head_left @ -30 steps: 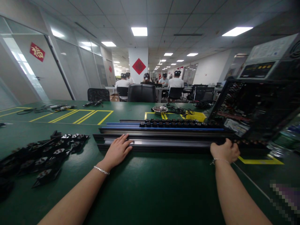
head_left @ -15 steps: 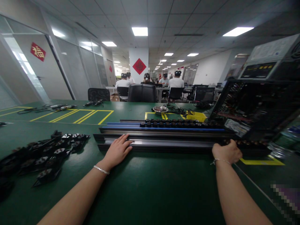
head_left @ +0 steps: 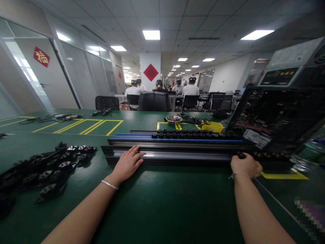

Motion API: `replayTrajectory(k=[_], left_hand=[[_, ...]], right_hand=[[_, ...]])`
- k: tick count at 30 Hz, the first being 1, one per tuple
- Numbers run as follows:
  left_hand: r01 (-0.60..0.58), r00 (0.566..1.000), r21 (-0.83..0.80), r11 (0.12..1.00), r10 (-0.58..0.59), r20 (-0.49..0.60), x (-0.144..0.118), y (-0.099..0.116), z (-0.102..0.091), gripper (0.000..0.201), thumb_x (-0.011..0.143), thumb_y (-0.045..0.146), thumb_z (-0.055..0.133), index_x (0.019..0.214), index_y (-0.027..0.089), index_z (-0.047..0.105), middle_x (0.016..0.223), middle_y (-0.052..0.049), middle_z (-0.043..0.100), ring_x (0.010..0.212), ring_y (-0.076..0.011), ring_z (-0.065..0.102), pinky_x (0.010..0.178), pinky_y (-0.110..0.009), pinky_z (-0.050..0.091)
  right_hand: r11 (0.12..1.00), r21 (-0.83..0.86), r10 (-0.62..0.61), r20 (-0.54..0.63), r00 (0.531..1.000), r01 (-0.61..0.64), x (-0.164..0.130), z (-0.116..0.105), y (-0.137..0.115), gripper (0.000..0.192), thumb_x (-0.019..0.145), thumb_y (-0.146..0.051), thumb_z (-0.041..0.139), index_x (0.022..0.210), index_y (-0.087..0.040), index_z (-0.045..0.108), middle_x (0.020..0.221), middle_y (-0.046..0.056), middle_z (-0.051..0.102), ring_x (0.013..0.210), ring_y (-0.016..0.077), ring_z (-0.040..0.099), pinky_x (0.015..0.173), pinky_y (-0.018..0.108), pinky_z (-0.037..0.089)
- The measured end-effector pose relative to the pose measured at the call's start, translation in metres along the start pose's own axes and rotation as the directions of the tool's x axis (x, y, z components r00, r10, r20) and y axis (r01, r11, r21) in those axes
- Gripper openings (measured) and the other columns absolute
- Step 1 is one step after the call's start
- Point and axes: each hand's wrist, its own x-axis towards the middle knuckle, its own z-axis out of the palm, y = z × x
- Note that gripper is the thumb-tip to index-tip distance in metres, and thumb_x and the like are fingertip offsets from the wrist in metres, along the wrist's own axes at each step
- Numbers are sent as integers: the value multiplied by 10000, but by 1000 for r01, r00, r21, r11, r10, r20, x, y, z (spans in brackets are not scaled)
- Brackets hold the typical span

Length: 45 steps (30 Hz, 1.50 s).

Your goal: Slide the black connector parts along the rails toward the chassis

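Resting flat and open at nine o'clock, left hand [head_left: 127,163] steadies the stiff, likely heavy metal rail [head_left: 175,156]; right hand [head_left: 245,165] curls over its three o'clock end.

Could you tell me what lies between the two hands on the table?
In the head view, the nearest metal rail runs from the left hand to the right hand.

An open-plan assembly workshop: a green work table [head_left: 162,203] with yellow tape lines, black parts [head_left: 45,169] heaped at nine o'clock, an open computer case [head_left: 276,118] at two o'clock, seated workers [head_left: 190,89] at twelve under ceiling panel lights.
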Motion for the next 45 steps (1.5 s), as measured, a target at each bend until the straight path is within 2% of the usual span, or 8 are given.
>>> replayTrajectory(k=[7, 13, 21, 32, 45], left_hand=[[10, 1000, -14, 1000, -10, 3, 0, 1, -1, 396, 892, 455, 351, 1174, 285, 571, 1447, -47, 355, 1325, -236, 311, 1038, -437, 324], [13, 1000, -25, 1000, -13, 3, 0, 1, 0, 395, 890, 458, 354, 1173, 287, 570, 1451, -42, 349, 1323, -236, 315, 1040, -445, 319], [20, 1000, -22, 1000, -20, 18, 0, 1, -1, 401, 893, 467, 340, 1172, 291, 567, 1454, -45, 342, 1326, -240, 309, 1037, -454, 319], [19, 1000, -22, 1000, -19, 16, 0, 1, -1, 408, 895, 473, 328, 1166, 284, 568, 1458, -53, 335, 1330, -240, 301, 1033, -451, 323], [10, 1000, -8, 1000, -10, 3, 1, 0, 1, 389, 892, 466, 347, 1155, 286, 571, 1443, -54, 359, 1324, -237, 311, 1033, -445, 328]], right_hand=[[1000, -4, 2, 41, 999, -2, -6, -9, -10, 439, 636, -324, 541, 1045, -172, 591, 1021, 158, 601, 1049, 347, 487, 897, 541, 330], [999, 34, 2, 57, 998, -4, -7, -7, -11, 473, 599, -365, 577, 1038, -195, 531, 985, 114, 612, 974, 327, 521, 925, 535, 300], [1000, 23, -1, 89, 996, -1, -8, -6, -12, 505, 585, -386, 597, 1044, -198, 499, 1008, 112, 613, 997, 314, 522, 951, 507, 300], [998, 20, -66, 88, 994, 65, -17, -11, -19, 460, 587, -377, 594, 1000, -195, 511, 944, 97, 624, 922, 290, 547, 910, 472, 345], [992, 47, -119, 86, 989, 115, -20, -7, -19, 389, 579, -339, 606, 927, -210, 490, 874, 70, 631, 895, 289, 555, 908, 488, 332]])
